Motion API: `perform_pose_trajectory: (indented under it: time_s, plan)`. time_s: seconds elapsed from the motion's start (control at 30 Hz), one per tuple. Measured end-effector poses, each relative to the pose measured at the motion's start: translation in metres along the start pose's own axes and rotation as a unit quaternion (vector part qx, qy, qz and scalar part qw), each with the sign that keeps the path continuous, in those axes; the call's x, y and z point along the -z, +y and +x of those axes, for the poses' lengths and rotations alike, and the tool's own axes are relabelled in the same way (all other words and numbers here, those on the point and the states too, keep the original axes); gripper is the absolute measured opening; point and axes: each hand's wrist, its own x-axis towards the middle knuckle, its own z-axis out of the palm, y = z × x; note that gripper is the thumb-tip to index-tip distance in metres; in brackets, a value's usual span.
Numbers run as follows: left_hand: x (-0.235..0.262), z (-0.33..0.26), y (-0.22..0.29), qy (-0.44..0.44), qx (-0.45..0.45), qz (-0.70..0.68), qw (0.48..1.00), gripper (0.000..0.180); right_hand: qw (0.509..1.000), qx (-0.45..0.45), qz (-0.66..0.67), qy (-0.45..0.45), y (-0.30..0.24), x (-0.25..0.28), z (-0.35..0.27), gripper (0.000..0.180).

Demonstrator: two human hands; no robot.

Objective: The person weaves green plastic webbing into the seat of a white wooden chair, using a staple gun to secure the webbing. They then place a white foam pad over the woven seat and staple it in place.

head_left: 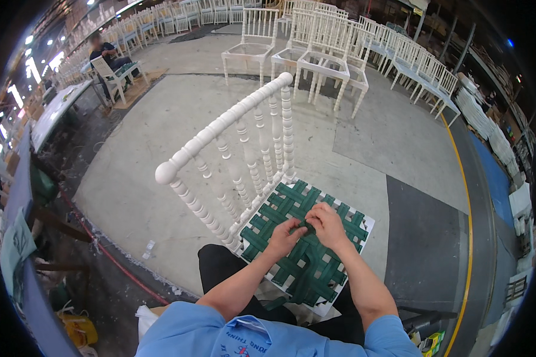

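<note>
A white chair (227,124) with turned spindles stands before me, its back to the left and its seat close to my body. Dark green webbing (292,199) is woven in a crisscross over the white seat frame, with square gaps between the bands. Over the middle of the seat, my left hand (286,238) and my right hand (327,226) nearly meet. The fingers of both are pinched together on a green strap, much of it hidden by them. A loose-looking length of green strap (311,262) lies across the weave below my hands.
Several unfinished white chairs (253,50) with open seat frames stand ahead, and rows of white chairs line the back. At far left a person (104,50) sits by a white chair (118,74). A long table (56,113) and a yellow bucket (80,330) are on the left.
</note>
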Motion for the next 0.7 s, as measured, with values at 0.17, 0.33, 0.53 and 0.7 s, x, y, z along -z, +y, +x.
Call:
perform_pose_trajectory:
  time_s: [0.17,0.33,0.53,0.7]
  plan:
    - [0.007,0.024,-0.042,-0.129,0.242,-0.369,0.888,0.054,0.979,-0.149,-0.004,-0.138,0.052,-0.009,0.028,0.012]
    - [0.026,0.093,-0.075,0.196,0.033,0.123,0.972,0.038,0.977,-0.172,-0.023,-0.123,0.11,-0.052,0.072,0.015]
    - [0.02,0.132,-0.099,0.195,-0.048,0.333,0.921,0.047,0.971,-0.224,-0.057,-0.066,0.173,-0.101,0.141,0.014]
    - [0.014,0.132,-0.103,0.104,0.017,0.387,0.916,0.053,0.954,-0.273,-0.122,-0.018,0.185,-0.123,0.152,0.011]
